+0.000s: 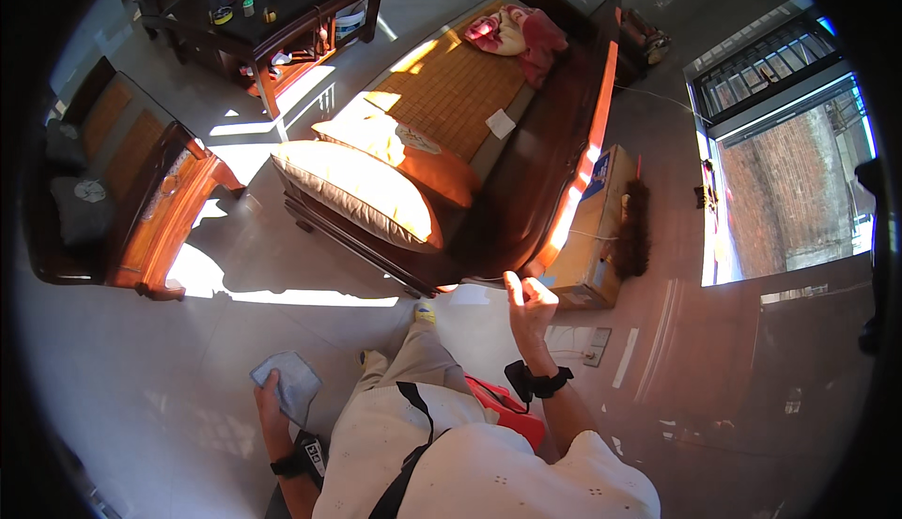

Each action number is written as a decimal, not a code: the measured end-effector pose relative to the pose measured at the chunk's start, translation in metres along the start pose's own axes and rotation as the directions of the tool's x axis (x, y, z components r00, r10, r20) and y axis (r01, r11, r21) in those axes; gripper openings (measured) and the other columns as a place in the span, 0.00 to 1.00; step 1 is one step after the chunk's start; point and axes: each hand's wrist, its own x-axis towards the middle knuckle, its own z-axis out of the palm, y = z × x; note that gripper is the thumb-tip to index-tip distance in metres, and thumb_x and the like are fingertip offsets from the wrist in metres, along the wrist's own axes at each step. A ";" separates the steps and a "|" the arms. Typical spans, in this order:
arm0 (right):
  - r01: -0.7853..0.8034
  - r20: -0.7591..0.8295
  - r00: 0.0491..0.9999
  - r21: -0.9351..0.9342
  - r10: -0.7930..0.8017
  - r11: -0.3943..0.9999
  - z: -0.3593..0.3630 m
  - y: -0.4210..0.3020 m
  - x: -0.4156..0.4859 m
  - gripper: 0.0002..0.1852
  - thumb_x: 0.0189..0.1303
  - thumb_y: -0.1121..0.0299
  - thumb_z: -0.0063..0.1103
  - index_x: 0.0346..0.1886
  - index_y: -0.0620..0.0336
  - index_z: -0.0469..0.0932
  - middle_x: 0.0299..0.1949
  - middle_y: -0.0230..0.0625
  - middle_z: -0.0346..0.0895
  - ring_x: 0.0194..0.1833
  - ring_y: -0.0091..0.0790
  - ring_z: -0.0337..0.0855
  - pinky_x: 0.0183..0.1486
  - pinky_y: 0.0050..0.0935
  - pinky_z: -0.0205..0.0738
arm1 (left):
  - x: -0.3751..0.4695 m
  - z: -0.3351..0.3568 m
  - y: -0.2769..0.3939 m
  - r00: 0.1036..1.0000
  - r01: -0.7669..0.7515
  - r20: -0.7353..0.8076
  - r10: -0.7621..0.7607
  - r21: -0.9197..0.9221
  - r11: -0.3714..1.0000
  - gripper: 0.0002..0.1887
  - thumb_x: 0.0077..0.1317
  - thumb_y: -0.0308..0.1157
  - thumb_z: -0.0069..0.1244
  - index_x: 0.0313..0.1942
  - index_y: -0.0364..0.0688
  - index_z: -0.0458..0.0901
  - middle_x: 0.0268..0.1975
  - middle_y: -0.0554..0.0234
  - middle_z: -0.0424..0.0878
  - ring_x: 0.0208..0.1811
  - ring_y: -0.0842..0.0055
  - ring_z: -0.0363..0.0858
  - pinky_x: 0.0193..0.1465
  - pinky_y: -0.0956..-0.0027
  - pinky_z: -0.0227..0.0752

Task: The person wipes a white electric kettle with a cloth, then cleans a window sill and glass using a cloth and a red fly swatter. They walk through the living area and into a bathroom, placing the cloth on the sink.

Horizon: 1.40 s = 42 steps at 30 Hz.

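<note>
My left hand (268,399) holds a folded grey cloth (292,384) low at my side, over the pale floor. My right hand (533,307) is raised at the near end of a dark wooden sofa (521,198), close to the end of its backrest. Its fingers are partly curled. Whether they touch the wood or hold something thin, I cannot tell. On the sofa seat lie a large pale cushion (352,195), an orange cushion (440,174) and a woven mat (451,89). A white sheet or cloth (501,124) rests near the backrest.
A cardboard box (599,237) and a dark brown duster (632,230) stand behind the sofa. A red bag (504,406) is by my right side. A wooden armchair (165,216) stands left, with a dark table (275,15) beyond. A crumpled red blanket (539,40) lies on the sofa's far end.
</note>
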 end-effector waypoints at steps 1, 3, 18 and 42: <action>-0.245 -0.016 0.969 0.102 0.247 0.964 -0.009 0.001 0.001 0.25 0.56 0.65 0.68 0.13 0.60 0.61 0.11 0.33 0.53 0.17 0.24 0.52 0.19 0.29 0.49 | 0.000 0.003 0.001 1.000 0.005 0.004 -0.005 0.004 1.000 0.13 0.64 0.34 0.53 0.44 0.35 0.78 0.38 0.64 0.81 0.38 0.76 0.79 0.42 0.69 0.74; -0.439 -0.065 0.879 0.271 0.472 0.856 -0.015 0.006 0.009 0.25 0.59 0.63 0.66 0.14 0.58 0.61 0.13 0.27 0.55 0.18 0.20 0.49 0.20 0.26 0.47 | 0.002 0.011 0.001 1.000 0.016 -0.024 -0.015 0.031 0.999 0.13 0.64 0.34 0.53 0.44 0.35 0.78 0.38 0.64 0.81 0.38 0.76 0.79 0.42 0.69 0.74; -0.412 0.323 0.911 0.762 0.258 0.499 0.003 0.040 0.015 0.26 0.61 0.74 0.60 0.57 0.57 0.56 0.42 0.33 0.63 0.35 0.23 0.76 0.30 0.23 0.81 | 0.023 0.050 0.001 0.997 0.049 0.058 -0.054 0.095 0.994 0.12 0.63 0.34 0.55 0.40 0.35 0.80 0.34 0.65 0.81 0.32 0.77 0.79 0.36 0.70 0.74; -0.647 0.342 0.751 0.552 0.565 0.526 -0.001 0.018 0.015 0.26 0.59 0.50 0.55 0.56 0.46 0.60 0.41 0.33 0.68 0.22 0.25 0.72 0.25 0.31 0.79 | 0.017 0.038 -0.009 0.998 0.044 0.043 -0.046 0.046 0.998 0.12 0.62 0.34 0.55 0.40 0.35 0.80 0.34 0.65 0.82 0.33 0.76 0.80 0.37 0.69 0.75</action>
